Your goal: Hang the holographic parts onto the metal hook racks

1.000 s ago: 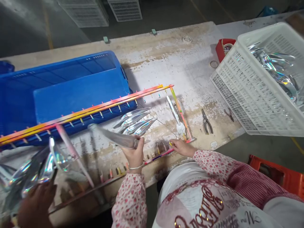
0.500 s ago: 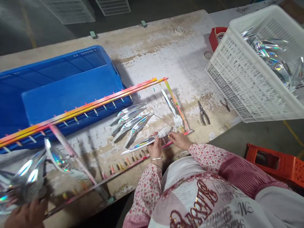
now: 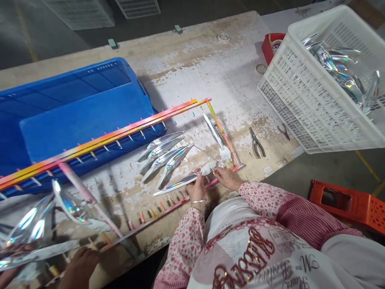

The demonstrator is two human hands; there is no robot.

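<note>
Head view: left hand (image 3: 197,186) closed round silver lure (image 3: 176,184) near its whitish end. Right hand (image 3: 227,178) pinched narrow at that end; could not tell what small thing it gripped. Held lure hung over rack's near rail (image 3: 168,210), beside loose silver lures (image 3: 164,159).

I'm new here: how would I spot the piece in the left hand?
Find the blue bin, then the painted frame crossing its near side. At the frame's near rail, the braceleted left hand holds a slim silvery piece. Its white-covered right end sets it apart from the four silvery pieces lying just beyond.
</note>
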